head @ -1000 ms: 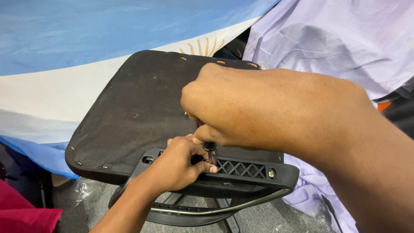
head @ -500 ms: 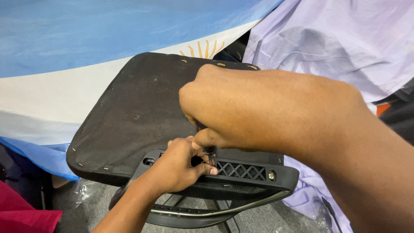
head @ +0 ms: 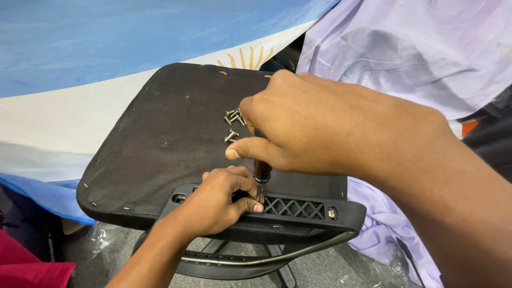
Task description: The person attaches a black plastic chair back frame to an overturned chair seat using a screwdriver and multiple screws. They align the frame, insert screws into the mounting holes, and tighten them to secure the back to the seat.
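Note:
An upturned black chair seat (head: 165,138) lies in front of me, its fabric underside facing up. A black plastic bracket (head: 298,210) with a lattice panel runs along its near edge. My right hand (head: 314,122) grips a dark-handled screwdriver (head: 261,173), held upright with its tip down on the bracket. My left hand (head: 216,205) rests on the bracket, fingers pinched around the screwdriver tip. Several loose silver screws (head: 233,121) lie on the seat just behind my right hand. One screw (head: 332,213) sits in the bracket's right end.
A blue and white cloth with a yellow sun (head: 96,69) is draped behind the seat. A pale lilac sheet (head: 416,53) covers something at the right. Dark chair frame parts (head: 250,261) and clear plastic wrap (head: 106,234) lie below, with a red cloth (head: 26,266) at bottom left.
My right hand has lifted and shifted back a little, uncovering the loose screws on the seat. My left hand stays on the bracket at the screwdriver tip.

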